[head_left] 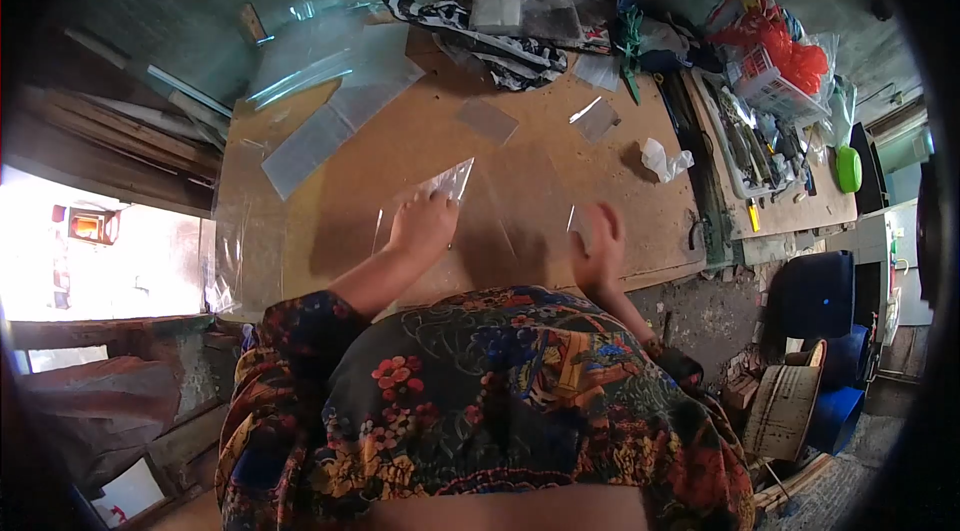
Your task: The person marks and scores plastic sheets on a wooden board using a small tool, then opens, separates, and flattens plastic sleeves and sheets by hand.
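Across the brown tabletop [420,136], the left hand [425,221] reaches forward from a flowered sleeve, its fingers bent closed over clear film [459,177]; a shiny pointed corner of the film sticks out past the fingertips. The film is on the near part of the table, in front of the person. To its right, the right hand [598,243] is raised above the table edge, partly open with the fingers loosely curled; it is blurred, and whether it has hold of anything I cannot tell.

At the table's far right stands a white basket [762,83] with openwork walls, and a bright red plastic bag [797,63] bulges at its top. Just nearer is a pale tray [737,171] crowded with thin, dark tools [752,136], too small to name. A green container [848,170] sits beside these at the right edge; its contents do not show.

Two small clear rectangles, one plastic piece [487,121] and another plastic piece [597,121], lie flat beyond the hands, with a crumpled white scrap [666,162] to the right. On the floor at right, a pale drum [783,413] stands tilted beside a blue object [836,419].
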Demonstrator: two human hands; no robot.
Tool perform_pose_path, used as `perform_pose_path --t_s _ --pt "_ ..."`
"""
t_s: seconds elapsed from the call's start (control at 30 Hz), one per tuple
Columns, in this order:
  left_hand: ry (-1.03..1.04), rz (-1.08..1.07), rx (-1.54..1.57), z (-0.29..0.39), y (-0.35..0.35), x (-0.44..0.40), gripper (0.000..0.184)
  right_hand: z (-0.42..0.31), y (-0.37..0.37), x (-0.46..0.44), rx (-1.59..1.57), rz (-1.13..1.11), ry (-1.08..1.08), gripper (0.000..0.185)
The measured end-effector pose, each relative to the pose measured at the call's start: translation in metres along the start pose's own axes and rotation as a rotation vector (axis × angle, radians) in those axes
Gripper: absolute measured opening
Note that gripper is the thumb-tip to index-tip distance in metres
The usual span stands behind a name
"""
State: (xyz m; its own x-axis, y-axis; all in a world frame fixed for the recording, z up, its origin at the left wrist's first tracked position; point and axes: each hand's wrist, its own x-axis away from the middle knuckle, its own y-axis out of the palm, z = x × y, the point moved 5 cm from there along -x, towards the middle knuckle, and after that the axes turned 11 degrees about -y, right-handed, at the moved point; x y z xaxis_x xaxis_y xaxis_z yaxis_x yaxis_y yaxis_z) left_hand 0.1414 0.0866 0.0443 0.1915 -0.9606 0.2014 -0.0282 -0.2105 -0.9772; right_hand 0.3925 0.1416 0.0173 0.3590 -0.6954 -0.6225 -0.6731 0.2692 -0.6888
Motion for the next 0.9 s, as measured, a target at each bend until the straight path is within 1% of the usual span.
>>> perform_pose_path --t_s 0.03,0.07,0.1,0.13,0.17,0.23,0.27,0.33,0.4,0.47,0.5,0.57,0.6,0.67,0.7,0.77,0.8,0.87,0.9 --pt "-0.059 -0.195 0.043 0.001 0.008 0.008 0.033 -0.008 0.019 -0.012 -0.158 -0.222 -0.105 0.05" --pt "-0.058 -0.193 0.04 0.002 0.018 0.015 0.033 -0.019 0.036 -0.018 -0.316 -0.442 -0.212 0.048" --pt "-0.114 -0.152 0.079 -0.002 0.035 0.021 0.043 -0.026 0.046 -0.022 -0.317 -0.435 -0.216 0.048" --pt "-0.17 -0.115 0.118 -0.007 0.042 0.025 0.053 -0.036 0.061 -0.024 -0.217 -0.511 -0.295 0.049" --pt "-0.172 -0.112 0.115 -0.01 0.05 0.028 0.053 -0.043 0.076 -0.023 -0.115 -0.586 -0.374 0.05" --pt "-0.238 -0.046 0.082 -0.02 0.056 0.031 0.064 -0.043 0.094 -0.02 -0.063 -0.605 -0.337 0.049" --pt "-0.242 -0.047 0.082 -0.029 0.064 0.028 0.064 -0.041 0.102 -0.018 -0.006 -0.626 -0.297 0.05" --pt "-0.131 0.147 0.136 -0.047 0.066 0.021 0.06 -0.043 0.113 -0.016 -0.003 -0.608 -0.288 0.05" --pt "-0.122 0.156 0.109 -0.061 0.066 0.014 0.061 -0.048 0.116 -0.021 0.004 -0.595 -0.279 0.05" --pt "-0.066 0.126 0.113 -0.067 0.064 0.008 0.06 -0.049 0.119 -0.03 0.01 -0.691 -0.183 0.049" --pt "-0.075 0.131 0.117 -0.069 0.063 0.006 0.06 -0.047 0.125 -0.04 0.011 -0.692 -0.195 0.049" --pt "-0.072 0.138 0.098 -0.07 0.063 0.007 0.06 -0.039 0.138 -0.068 0.014 -0.56 -0.208 0.046" --pt "-0.081 0.137 0.1 -0.07 0.063 0.007 0.06 -0.033 0.151 -0.082 0.01 -0.564 -0.216 0.046" --pt "-0.075 0.139 0.109 -0.07 0.062 0.007 0.06 -0.021 0.177 -0.113 -0.086 -0.534 -0.14 0.041" --pt "-0.084 0.143 0.105 -0.071 0.06 0.007 0.06 -0.021 0.18 -0.126 -0.092 -0.531 -0.149 0.041" --pt "-0.082 0.121 0.136 -0.07 0.058 0.006 0.062 -0.01 0.186 -0.147 0.099 -0.597 0.06 0.043" --pt "-0.092 0.127 0.131 -0.071 0.057 0.006 0.062 -0.009 0.191 -0.153 0.092 -0.592 0.05 0.043" --pt "-0.072 0.128 0.165 -0.07 0.057 0.006 0.063 0.006 0.204 -0.156 0.254 -0.68 0.13 0.045" --pt "-0.08 0.127 0.168 -0.07 0.055 0.006 0.063 0.011 0.212 -0.16 0.253 -0.685 0.122 0.045"
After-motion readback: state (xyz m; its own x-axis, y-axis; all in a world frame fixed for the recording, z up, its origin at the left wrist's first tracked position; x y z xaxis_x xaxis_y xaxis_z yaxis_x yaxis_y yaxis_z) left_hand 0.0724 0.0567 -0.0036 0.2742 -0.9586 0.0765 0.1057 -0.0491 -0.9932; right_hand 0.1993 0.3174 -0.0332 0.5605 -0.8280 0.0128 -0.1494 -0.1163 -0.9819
